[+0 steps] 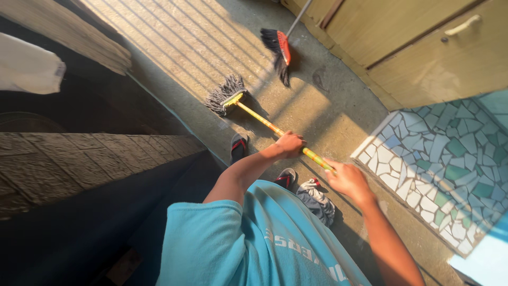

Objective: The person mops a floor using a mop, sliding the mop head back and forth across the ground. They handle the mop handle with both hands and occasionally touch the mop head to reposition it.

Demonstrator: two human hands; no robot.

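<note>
Both hands are closed on the long handle of a mop [264, 121], a yellow stick with coloured bands that runs slantwise over the concrete floor [317, 114]. The left hand [290, 144] wraps the stick farther down toward the head, knuckles up; the right hand [346, 179] grips the near end of it, close to the body, fingers curled round. Out beyond the left hand the stick ends in the mop head [225, 94], a spread of dark grey strands pressed flat on the floor, lying in a patch of striped sunlight. Farther out still, past the mop head, a broom [279, 53] with a red block and black bristles stands with its bristles on the floor, its thin pole slanting up out of sight; it is well apart from both hands. Just below the left hand two dark flip-flops [239, 145] with red straps show on the person's feet, and under the right hand a bunched cloth [317, 200] lies on the floor beside the nearer foot. To the right of the right hand the floor changes to a mosaic of broken tiles [450, 164] in blue, green and white, and beyond that stand pale wooden cupboard doors [439, 58] with a handle. Left of the left arm a rough block wall [79, 159] runs alongside in shadow. The person wears a light blue T-shirt [238, 243].
</note>
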